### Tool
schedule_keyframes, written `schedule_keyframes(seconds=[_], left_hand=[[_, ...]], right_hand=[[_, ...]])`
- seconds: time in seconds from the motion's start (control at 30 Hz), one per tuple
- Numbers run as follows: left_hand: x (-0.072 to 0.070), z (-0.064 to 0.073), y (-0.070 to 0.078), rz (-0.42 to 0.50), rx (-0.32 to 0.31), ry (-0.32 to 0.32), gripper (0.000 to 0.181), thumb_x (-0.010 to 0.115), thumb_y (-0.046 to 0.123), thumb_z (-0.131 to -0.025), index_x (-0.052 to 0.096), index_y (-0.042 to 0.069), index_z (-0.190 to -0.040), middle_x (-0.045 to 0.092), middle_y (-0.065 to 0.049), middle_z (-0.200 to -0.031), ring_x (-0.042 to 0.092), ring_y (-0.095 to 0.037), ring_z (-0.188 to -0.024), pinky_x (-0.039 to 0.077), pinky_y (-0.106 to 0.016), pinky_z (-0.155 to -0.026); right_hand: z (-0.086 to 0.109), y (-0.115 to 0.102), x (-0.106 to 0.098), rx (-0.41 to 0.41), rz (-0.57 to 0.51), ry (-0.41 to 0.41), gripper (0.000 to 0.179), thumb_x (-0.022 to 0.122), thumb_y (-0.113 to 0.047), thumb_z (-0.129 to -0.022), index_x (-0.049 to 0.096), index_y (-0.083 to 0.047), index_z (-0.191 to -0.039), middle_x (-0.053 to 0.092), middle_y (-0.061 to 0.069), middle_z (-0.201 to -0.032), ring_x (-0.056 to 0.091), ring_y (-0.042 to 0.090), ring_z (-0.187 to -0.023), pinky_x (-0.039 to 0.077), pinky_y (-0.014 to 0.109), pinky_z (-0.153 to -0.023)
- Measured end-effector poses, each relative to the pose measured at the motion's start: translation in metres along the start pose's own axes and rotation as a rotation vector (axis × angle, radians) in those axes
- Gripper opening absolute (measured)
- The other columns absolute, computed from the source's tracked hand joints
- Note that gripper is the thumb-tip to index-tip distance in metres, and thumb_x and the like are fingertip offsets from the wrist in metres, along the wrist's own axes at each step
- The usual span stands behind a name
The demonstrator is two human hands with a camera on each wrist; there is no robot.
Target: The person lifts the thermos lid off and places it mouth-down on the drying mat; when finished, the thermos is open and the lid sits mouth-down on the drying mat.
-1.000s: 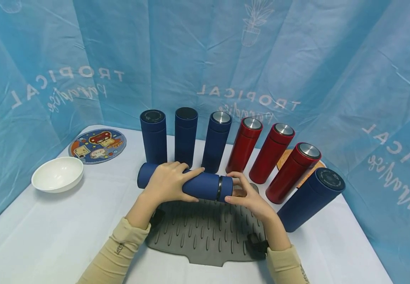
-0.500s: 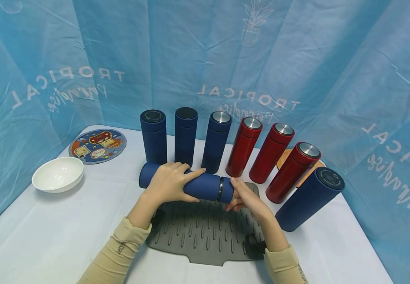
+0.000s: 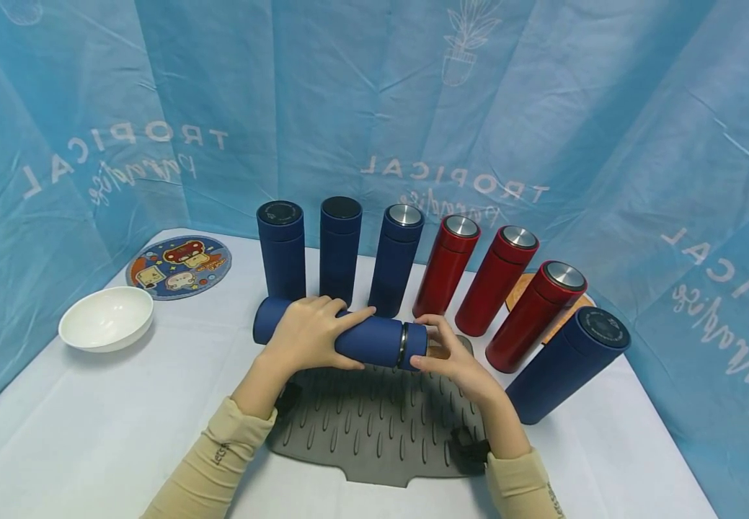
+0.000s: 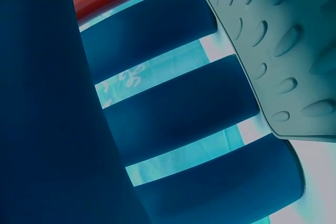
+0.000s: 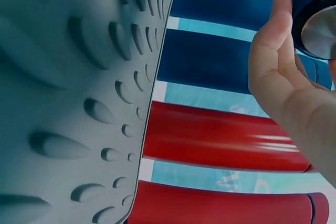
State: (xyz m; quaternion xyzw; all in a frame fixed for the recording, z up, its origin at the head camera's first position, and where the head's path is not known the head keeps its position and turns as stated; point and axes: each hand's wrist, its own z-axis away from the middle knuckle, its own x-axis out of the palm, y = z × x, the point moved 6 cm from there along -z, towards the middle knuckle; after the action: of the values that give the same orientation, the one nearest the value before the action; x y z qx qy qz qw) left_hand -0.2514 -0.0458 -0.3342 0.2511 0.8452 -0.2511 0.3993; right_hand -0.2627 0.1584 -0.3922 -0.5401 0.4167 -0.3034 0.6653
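Observation:
A blue thermos bottle point(image 3: 380, 339) lies nearly level above the dark ridged mat point(image 3: 374, 432) in the head view. My left hand point(image 3: 306, 331) grips its body from above. The right hand point(image 3: 448, 357) holds the cap point(image 3: 416, 346) at the bottle's right end, just past a shiny dark ring. In the right wrist view, fingers of the right hand point(image 5: 286, 66) lie round the cap, whose end is a silver disc point(image 5: 323, 30). The left wrist view has the bottle's blue body point(image 4: 42, 103) filling its left side; the left hand is out of that view.
Blue thermoses point(image 3: 280, 252) and red thermoses point(image 3: 504, 281) stand upright in an arc behind the hands. Another blue thermos point(image 3: 565, 367) stands at the right. To the left are a white bowl point(image 3: 107, 321) and a round cartoon mat point(image 3: 179, 267). An orange disc point(image 3: 556, 321) lies partly hidden behind red thermoses.
Half a second ago the right hand was turned over at the cap, fingers lower; now it has turned back, with fingers spread round the cap as a second ago. The left hand stays put.

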Motion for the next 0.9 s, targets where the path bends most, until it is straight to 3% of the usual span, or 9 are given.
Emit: schedule_keyframes(seconds=[0.17,0.33,0.47,0.57,0.67,0.8,0.9], left_hand=[[-0.0007,0.0001,-0.0002,0.004,-0.004,-0.001,0.085,0.068,0.075,-0.054,0.057,0.03,-0.126,0.066,-0.006,-0.092,0.063,-0.023,-0.076,0.053,-0.035,-0.066],[-0.0013,-0.0003,0.0,0.003,-0.005,-0.005,0.086,0.068,0.075,-0.054,0.057,0.031,-0.127,0.066,-0.006,-0.093,0.063,-0.023,-0.077,0.053,-0.036,-0.067],[-0.0011,-0.0002,0.0005,0.006,0.0,-0.004,0.086,0.068,0.075,-0.054,0.057,0.031,-0.126,0.066,-0.006,-0.092,0.063,-0.023,-0.076,0.052,-0.035,-0.066],[-0.0009,0.0002,0.0012,0.01,0.004,0.002,0.085,0.069,0.075,-0.054,0.058,0.03,-0.126,0.066,-0.006,-0.091,0.062,-0.022,-0.074,0.052,-0.035,-0.065],[-0.0006,0.0005,0.0015,0.013,0.006,0.004,0.085,0.069,0.074,-0.054,0.058,0.03,-0.125,0.066,-0.006,-0.09,0.062,-0.022,-0.073,0.052,-0.035,-0.065],[-0.0005,0.0003,0.0007,0.006,0.003,-0.003,0.085,0.067,0.075,-0.054,0.057,0.03,-0.126,0.066,-0.006,-0.091,0.063,-0.023,-0.076,0.052,-0.035,-0.066],[-0.0007,0.0002,-0.0003,-0.001,-0.001,-0.013,0.086,0.066,0.076,-0.055,0.056,0.031,-0.127,0.066,-0.006,-0.093,0.063,-0.023,-0.078,0.053,-0.036,-0.068]], right_hand=[[0.0014,-0.0037,0.0008,-0.037,0.006,-0.016,0.064,0.062,-0.021,-0.082,0.025,-0.02,-0.135,0.033,0.021,-0.134,0.046,0.039,-0.113,0.045,0.051,-0.088],[0.0006,-0.004,0.0003,0.033,-0.004,0.034,0.06,0.045,-0.042,-0.091,0.018,-0.022,-0.14,0.033,0.021,-0.133,0.053,0.035,-0.104,0.049,0.05,-0.083],[-0.0005,0.0012,0.0008,0.121,0.004,0.074,0.067,0.029,-0.059,-0.092,0.02,-0.013,-0.14,0.051,0.021,-0.116,0.063,0.031,-0.087,0.052,0.039,-0.074],[-0.0009,0.0041,0.0025,0.15,0.029,0.069,0.07,0.025,-0.06,-0.093,0.027,-0.006,-0.137,0.063,0.022,-0.098,0.066,0.025,-0.076,0.051,0.031,-0.067],[-0.001,0.0047,0.0039,0.143,0.034,0.05,0.066,0.026,-0.056,-0.094,0.031,-0.003,-0.133,0.066,0.024,-0.089,0.066,0.019,-0.068,0.048,0.028,-0.063],[-0.0004,0.0025,0.0043,0.107,0.01,0.028,0.055,0.035,-0.046,-0.095,0.031,-0.006,-0.133,0.061,0.023,-0.099,0.064,0.022,-0.075,0.048,0.032,-0.068],[0.0001,0.0001,0.0032,0.058,0.004,0.025,0.052,0.047,-0.034,-0.091,0.029,-0.012,-0.134,0.05,0.022,-0.118,0.057,0.029,-0.095,0.048,0.042,-0.079]])
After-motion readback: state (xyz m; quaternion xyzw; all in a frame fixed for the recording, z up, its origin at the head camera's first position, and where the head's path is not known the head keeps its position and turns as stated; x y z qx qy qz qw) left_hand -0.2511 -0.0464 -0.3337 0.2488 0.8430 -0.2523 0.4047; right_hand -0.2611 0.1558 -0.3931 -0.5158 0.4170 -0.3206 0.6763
